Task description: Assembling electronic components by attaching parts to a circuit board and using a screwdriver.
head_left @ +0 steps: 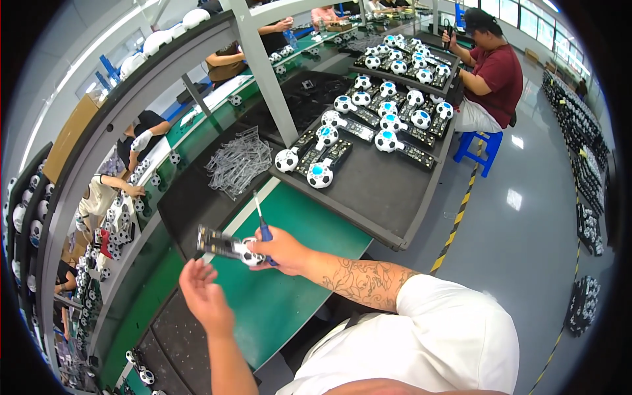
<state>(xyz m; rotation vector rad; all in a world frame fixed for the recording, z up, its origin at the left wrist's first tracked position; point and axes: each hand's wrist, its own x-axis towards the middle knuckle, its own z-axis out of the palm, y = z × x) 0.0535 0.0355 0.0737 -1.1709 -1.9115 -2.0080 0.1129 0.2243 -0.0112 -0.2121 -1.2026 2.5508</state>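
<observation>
My right hand (287, 251) is closed around a black-and-white football-shaped device (251, 254) and a screwdriver (264, 230). A dark flat section (216, 242) with small light parts on it juts left from the ball. The screwdriver has a blue handle, and its thin shaft points up and away. My left hand (205, 297) is raised just below that dark section, fingers loosely spread, holding nothing. Both hands are over the green work surface (299, 227). My palm and fingers partly hide the ball and the handle.
Beyond my hands, a black tray (359, 187) carries several football-shaped devices (386, 140). Clear plastic pieces (240, 161) are heaped left of it. A grey metal post (270, 79) rises there. A co-worker in a dark red shirt (498, 82) sits on a blue stool (478, 150).
</observation>
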